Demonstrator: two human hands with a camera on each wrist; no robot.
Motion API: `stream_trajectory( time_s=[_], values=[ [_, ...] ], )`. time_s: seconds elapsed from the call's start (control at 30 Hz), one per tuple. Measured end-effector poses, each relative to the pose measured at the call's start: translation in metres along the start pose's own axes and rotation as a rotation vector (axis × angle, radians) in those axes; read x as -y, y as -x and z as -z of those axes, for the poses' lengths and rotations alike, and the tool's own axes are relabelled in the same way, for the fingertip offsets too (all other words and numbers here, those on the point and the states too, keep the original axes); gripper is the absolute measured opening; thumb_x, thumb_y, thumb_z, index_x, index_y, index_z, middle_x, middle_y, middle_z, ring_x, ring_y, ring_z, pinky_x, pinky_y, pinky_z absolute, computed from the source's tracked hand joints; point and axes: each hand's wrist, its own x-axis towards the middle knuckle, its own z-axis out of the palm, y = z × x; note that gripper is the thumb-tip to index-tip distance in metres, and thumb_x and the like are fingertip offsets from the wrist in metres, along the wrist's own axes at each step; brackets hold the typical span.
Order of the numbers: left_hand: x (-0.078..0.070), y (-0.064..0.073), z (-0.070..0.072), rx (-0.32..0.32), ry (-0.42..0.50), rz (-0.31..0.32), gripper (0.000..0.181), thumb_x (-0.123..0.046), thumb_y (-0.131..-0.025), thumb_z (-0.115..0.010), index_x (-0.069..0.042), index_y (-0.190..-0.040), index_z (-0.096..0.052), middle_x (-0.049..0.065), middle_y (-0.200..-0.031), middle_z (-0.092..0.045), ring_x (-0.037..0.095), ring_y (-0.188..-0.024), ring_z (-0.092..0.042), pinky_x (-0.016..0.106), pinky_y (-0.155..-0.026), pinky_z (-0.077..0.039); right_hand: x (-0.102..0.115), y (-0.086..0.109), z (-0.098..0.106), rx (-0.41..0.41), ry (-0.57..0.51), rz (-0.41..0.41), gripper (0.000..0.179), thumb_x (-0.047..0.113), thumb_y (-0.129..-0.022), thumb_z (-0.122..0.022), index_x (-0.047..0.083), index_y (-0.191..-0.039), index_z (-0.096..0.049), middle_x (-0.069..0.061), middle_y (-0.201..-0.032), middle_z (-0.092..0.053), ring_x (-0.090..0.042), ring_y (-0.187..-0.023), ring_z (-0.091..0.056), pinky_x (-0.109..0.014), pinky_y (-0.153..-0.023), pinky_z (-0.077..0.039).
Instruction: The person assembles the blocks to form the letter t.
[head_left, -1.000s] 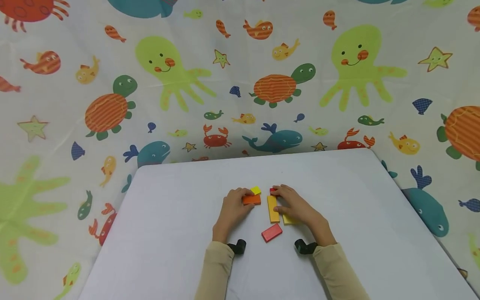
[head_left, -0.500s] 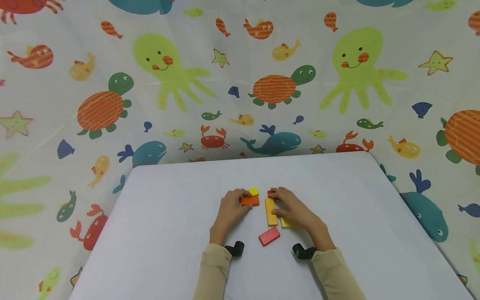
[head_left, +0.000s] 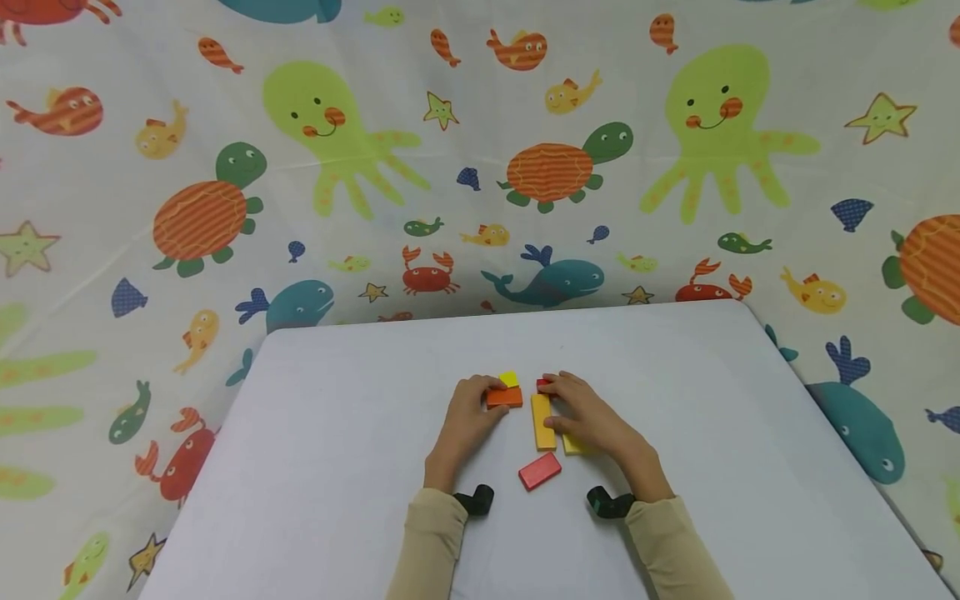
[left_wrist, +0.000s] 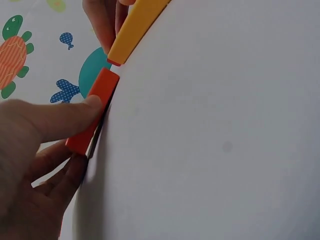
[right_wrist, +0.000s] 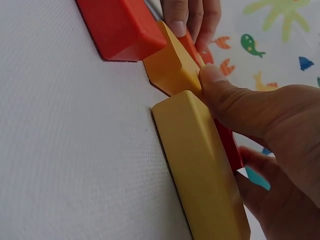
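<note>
My left hand pinches an orange block between its thumb and fingers, over the white table. A small bright yellow block shows just behind it. To the right, my right hand has its thumb on the near part of a long amber block. Its other fingers reach to a dark red block beyond, mostly hidden in the head view. A pale yellow block lies under the right palm, partly covered. Nearer the person, a light red block lies apart.
The white table ends at a back edge against a cloth printed with sea animals. Both wrists wear small black cameras, and beige sleeves cover the forearms.
The head view has shifted slightly. Both hands and the blocks keep nearly the same places relative to each other.
</note>
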Motion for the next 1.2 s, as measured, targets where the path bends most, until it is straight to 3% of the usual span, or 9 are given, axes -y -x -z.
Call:
stream_trajectory(
  time_s=[0.37, 0.9, 1.2],
  values=[
    [0.000, 0.003, 0.003, -0.020, 0.002, -0.034, 0.033, -0.008, -0.094, -0.076, -0.014, -0.125, -0.071, 0.007, -0.127, -0.068, 0.025, -0.119, -0.060, 0.045, -0.108, -0.052, 0.003, 0.001, 0.000, -0.016, 0.022, 0.003, 0.059, 0.030, -0.096, -0.075, 0.013, -0.149, -0.056, -0.012, -0.165, -0.044, -0.041, -0.157, -0.027, -0.065, -0.124, -0.029],
    [-0.002, 0.000, -0.013, -0.133, 0.046, -0.021, 0.028, -0.009, -0.093, -0.078, -0.014, -0.120, -0.073, 0.004, -0.121, -0.065, 0.019, -0.114, -0.061, 0.037, -0.103, -0.056, 0.001, 0.000, 0.000, -0.018, 0.023, 0.009, 0.062, 0.032, -0.094, -0.077, 0.014, -0.149, -0.056, -0.012, -0.164, -0.044, -0.040, -0.156, -0.031, -0.063, -0.124, -0.031],
    [-0.005, -0.001, -0.017, -0.162, 0.064, -0.025, 0.026, -0.007, -0.093, -0.077, -0.012, -0.119, -0.073, 0.005, -0.122, -0.063, 0.020, -0.115, -0.062, 0.037, -0.104, -0.056, 0.002, -0.001, 0.000, -0.020, -0.004, 0.007, 0.062, 0.032, -0.093, -0.078, 0.015, -0.149, -0.057, -0.011, -0.164, -0.044, -0.039, -0.156, -0.031, -0.062, -0.124, -0.031]
  ],
)
